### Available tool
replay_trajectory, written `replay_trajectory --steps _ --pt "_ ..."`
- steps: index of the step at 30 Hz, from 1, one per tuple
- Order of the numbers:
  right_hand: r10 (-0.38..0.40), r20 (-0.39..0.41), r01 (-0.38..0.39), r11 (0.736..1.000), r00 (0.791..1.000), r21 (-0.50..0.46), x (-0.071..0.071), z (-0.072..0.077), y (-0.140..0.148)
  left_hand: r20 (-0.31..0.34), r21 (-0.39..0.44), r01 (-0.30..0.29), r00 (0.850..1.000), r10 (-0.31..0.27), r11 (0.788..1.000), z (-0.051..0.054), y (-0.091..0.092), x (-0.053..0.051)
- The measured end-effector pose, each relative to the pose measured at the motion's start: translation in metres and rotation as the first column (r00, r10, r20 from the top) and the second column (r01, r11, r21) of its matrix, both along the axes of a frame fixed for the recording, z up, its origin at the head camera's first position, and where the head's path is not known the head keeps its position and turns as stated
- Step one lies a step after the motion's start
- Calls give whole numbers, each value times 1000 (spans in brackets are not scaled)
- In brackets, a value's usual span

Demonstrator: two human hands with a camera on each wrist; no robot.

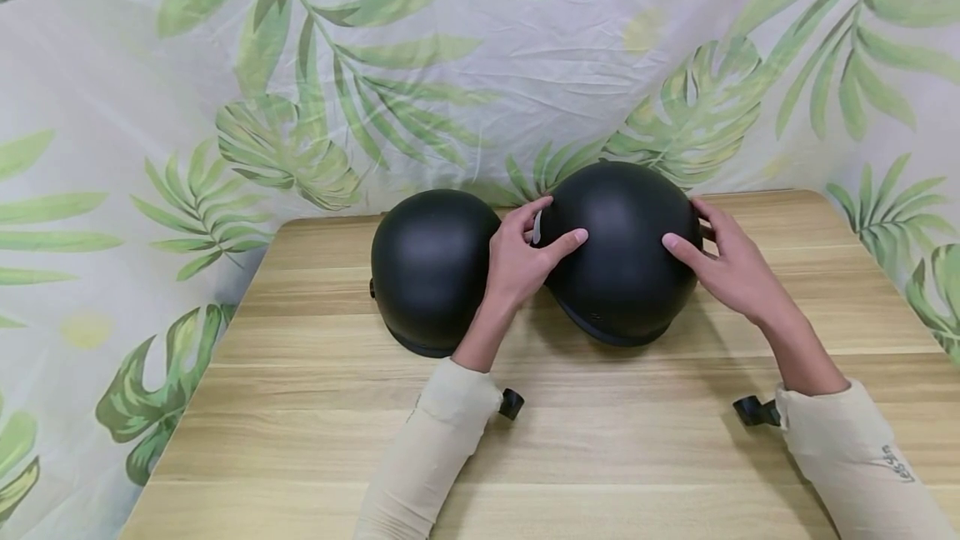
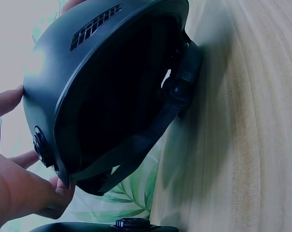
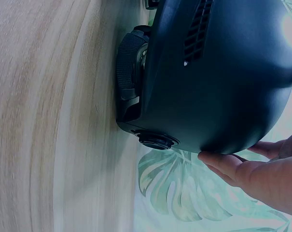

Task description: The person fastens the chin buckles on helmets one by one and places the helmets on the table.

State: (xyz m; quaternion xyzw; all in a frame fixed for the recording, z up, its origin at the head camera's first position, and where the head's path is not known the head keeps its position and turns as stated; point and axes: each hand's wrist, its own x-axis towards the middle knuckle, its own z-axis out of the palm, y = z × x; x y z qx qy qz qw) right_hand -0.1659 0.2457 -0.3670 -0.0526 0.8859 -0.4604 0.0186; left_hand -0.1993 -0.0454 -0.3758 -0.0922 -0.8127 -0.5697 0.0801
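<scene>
Presumably for balance, left grip (image 1: 521,255) and right grip (image 1: 729,269), each spread wide, clasp opposite sides of a black helmet (image 1: 618,248) between them, tilted over the tabletop (image 1: 600,457) with contact unclear, a second helmet (image 1: 431,265) resting just beside the left grip.

We see a black helmet (image 2: 47,77) — hollow underside (image 2: 117,82) towards us, chin strap (image 2: 150,130) across, left hand (image 2: 20,186) holding it

Helmet (image 1: 621,261): matte black, domed, tilted crown up near the table (image 1: 300,440)'s far edge; grille vents (image 2: 95,28), side knobs (image 3: 157,141), strap (image 2: 141,140) beneath.
</scene>
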Motion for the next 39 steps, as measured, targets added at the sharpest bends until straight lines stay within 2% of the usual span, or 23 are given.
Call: replay_trajectory --steps 6,10,14,17,20,27,34,39 --pt "-11 -32 11 1000 999 -11 0 0 -2 -19 -14 21 1000 -21 1000 -1 -1 -1" --pt "-23 -63 23 1000 998 14 1 0 -3 -47 10 30 998 -30 999 -1 -2 -1" --pt "-13 -96 17 999 995 36 3 0 -2 -93 103 46 995 -36 994 3 -2 0" --pt "-3 -124 4 1000 992 9 2 0 -3 -131 190 63 991 -39 980 6 -3 1" --pt "4 -147 -6 1000 989 -14 2 0 -5 -156 229 74 987 -38 971 9 -3 1" --pt "-3 -137 1 1000 991 -16 5 1 -6 -192 204 90 980 -51 975 8 -3 0" --pt "-22 -126 20 1000 992 -15 6 4 -3 -276 229 184 954 -118 956 4 0 -2" --pt "-40 -164 36 999 986 -31 6 3 -4 -260 217 178 958 -119 960 3 1 -2"
